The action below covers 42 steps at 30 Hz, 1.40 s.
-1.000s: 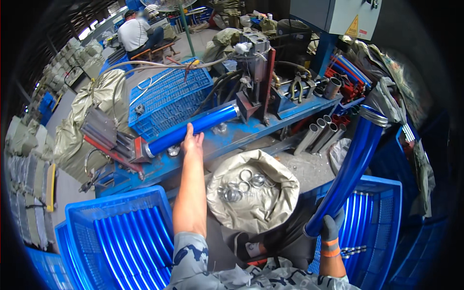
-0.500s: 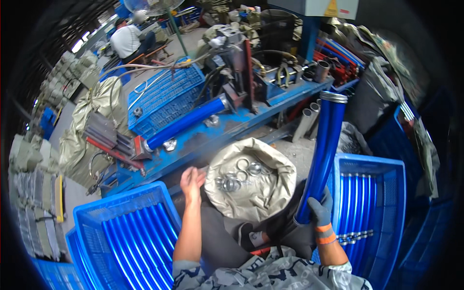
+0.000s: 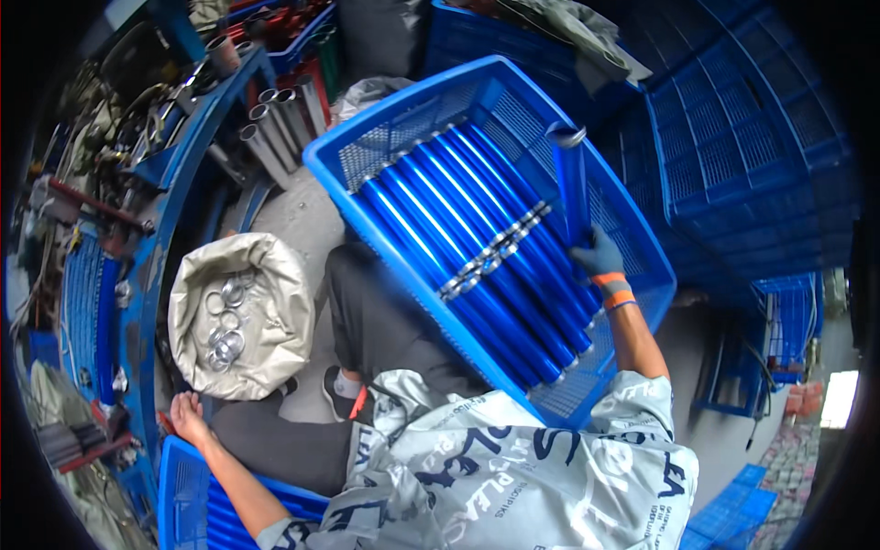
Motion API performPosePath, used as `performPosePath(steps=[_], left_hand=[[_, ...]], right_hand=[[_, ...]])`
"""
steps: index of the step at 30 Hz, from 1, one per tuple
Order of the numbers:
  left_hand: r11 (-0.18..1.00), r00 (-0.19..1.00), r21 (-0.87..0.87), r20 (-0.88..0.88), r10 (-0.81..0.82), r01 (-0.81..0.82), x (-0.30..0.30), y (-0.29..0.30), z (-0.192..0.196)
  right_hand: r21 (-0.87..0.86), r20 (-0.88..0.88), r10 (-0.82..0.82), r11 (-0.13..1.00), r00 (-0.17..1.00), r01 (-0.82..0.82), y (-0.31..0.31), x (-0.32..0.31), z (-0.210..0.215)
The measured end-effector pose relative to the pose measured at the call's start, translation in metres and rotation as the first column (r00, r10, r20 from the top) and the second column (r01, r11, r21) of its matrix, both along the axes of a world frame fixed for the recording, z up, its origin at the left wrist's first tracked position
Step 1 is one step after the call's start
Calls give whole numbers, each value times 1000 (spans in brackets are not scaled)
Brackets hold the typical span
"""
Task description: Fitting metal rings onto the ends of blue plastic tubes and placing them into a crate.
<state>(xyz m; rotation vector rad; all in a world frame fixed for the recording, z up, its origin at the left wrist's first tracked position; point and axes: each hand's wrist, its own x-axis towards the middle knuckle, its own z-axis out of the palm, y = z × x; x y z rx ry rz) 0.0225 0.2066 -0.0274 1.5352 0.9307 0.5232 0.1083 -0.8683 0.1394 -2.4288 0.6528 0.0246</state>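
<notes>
My right hand (image 3: 598, 257), in a dark glove with an orange band at the wrist, is closed around the lower part of a shiny blue tube (image 3: 572, 183). A silver ring caps the tube's upper end. It stands nearly upright over the right side of a blue plastic crate (image 3: 417, 275), where several similar tubes (image 3: 417, 197) lie in two rows, their silver ends meeting mid-crate. My bare left hand (image 3: 190, 417) is empty, its fingers loosely apart, beside the lower edge of a beige sack (image 3: 284, 344) with loose silver rings (image 3: 225, 344) inside.
Another blue crate (image 3: 174, 486) with blue tubes stands at lower left. A blue workbench frame (image 3: 151, 275) runs along the left, with grey pipes (image 3: 270, 137) leaning near its far end. Stacked blue crates (image 3: 724, 119) rise at far right, beyond the tube crate.
The view has swung right, so the sack and bench now appear further left. My right hand has carried the tube over the right crate. My left hand stays empty near the sack.
</notes>
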Motion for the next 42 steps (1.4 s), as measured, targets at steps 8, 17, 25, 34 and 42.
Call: performPosePath(steps=[8, 17, 25, 34, 42], left_hand=[[971, 979, 220, -196, -48, 91, -5, -33, 17], [921, 973, 315, -47, -224, 227, 11, -106, -10], [180, 895, 877, -433, -104, 445, -51, -133, 52], [741, 973, 632, 166, 159, -229, -51, -219, 94], [564, 580, 749, -301, 757, -347, -428, -215, 3]], right_hand=[[-416, -428, -67, 900, 901, -131, -104, -121, -141], [-279, -867, -160, 941, 471, -193, -223, -166, -189], [-283, 232, 436, 886, 869, -368, 83, 95, -104], [327, 398, 857, 199, 326, -924, 590, 149, -158], [-187, -26, 999, 15, 21, -982, 778, 96, -264]])
